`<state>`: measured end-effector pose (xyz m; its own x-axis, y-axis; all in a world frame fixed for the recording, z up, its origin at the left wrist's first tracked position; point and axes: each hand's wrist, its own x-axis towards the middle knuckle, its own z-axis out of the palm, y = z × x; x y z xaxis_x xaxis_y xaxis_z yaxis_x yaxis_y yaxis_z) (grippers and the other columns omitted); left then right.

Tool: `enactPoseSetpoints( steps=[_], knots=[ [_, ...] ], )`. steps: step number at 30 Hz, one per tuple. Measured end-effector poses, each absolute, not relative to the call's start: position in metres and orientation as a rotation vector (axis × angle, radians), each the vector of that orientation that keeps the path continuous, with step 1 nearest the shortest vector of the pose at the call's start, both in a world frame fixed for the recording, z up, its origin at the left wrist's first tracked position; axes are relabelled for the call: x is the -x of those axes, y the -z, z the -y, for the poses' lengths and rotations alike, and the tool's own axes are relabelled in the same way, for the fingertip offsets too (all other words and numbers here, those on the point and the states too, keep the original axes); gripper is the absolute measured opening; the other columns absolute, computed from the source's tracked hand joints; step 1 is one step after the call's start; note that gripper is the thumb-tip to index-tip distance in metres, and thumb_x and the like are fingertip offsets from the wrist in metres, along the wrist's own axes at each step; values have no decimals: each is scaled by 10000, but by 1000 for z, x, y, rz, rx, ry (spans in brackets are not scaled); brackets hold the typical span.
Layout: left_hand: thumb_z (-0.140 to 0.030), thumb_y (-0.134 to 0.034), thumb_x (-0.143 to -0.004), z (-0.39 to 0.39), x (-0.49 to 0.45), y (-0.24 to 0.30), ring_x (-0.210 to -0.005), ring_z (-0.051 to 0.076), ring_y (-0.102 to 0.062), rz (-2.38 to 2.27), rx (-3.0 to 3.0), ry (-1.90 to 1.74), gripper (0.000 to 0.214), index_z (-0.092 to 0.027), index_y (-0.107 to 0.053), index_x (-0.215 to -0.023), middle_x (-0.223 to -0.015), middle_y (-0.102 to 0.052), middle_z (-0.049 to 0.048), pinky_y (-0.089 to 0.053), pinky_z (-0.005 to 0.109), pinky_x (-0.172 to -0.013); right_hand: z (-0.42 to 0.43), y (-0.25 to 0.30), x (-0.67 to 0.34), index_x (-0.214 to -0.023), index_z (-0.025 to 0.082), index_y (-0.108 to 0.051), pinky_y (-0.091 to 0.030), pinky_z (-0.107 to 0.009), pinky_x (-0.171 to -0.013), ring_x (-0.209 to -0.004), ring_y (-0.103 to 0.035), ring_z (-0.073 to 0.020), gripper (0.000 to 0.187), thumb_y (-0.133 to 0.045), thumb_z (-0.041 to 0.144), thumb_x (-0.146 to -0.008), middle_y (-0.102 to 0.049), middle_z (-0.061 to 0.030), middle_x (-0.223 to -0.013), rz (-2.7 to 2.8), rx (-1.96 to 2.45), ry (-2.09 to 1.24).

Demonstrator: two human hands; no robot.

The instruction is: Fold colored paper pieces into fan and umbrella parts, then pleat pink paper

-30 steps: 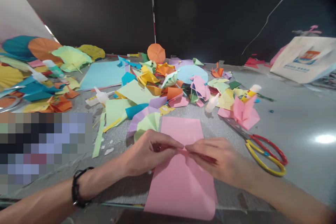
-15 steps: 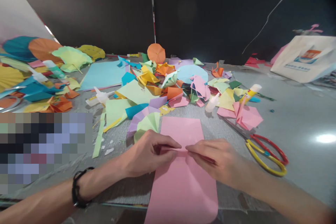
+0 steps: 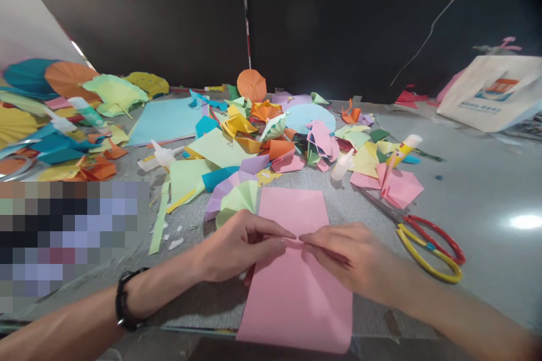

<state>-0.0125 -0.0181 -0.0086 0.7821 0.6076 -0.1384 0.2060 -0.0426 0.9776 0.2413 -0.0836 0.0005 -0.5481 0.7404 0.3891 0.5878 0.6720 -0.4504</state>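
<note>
A pink sheet of paper [image 3: 292, 299] lies on the grey table in front of me, reaching from the near edge towards the paper pile. My left hand [image 3: 237, 245] and my right hand [image 3: 342, 254] meet over its middle. Both hands pinch the sheet between thumb and fingers, their fingertips almost touching. A narrow fold line runs across the paper between them. My left wrist wears a dark bracelet [image 3: 122, 307].
Red-and-yellow scissors [image 3: 427, 242] lie right of my right hand. A heap of coloured folded papers [image 3: 262, 135], glue bottles [image 3: 341, 166] and a glue stick [image 3: 404, 149] fills the table's middle. Paper umbrellas [image 3: 71, 79] sit far left, a white bag [image 3: 491, 93] far right.
The near end of the pink sheet has settled flatter and shifted slightly. My left fingers have slid along the fold. The pink folded piece beside the glue stick flattened earlier.
</note>
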Motion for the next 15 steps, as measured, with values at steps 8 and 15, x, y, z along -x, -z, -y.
enactPoseSetpoints(
  steps=[8, 15],
  knots=[
    [-364, -652, -966, 17, 10, 6, -542, 75, -334, -676, -1523, -498, 374, -82, -779, -1176, -593, -442, -48, -263, 190, -476, 81, -9, -241, -1074, 186, -783, -536, -253, -663, -728, -748, -150, 235, -548, 193, -1061, -819, -19, -936, 2253, 1081, -427],
    [-366, -643, -970, 16, 10, 8, -597, 93, -324, -662, -1514, -533, 360, -110, -784, -1180, -628, -412, -42, -226, 215, -514, 81, -7, -242, -1057, 192, -789, -538, -236, -662, -757, -755, -146, 199, -591, 173, -1040, -818, -23, -942, 2188, 1042, -455]
  ],
)
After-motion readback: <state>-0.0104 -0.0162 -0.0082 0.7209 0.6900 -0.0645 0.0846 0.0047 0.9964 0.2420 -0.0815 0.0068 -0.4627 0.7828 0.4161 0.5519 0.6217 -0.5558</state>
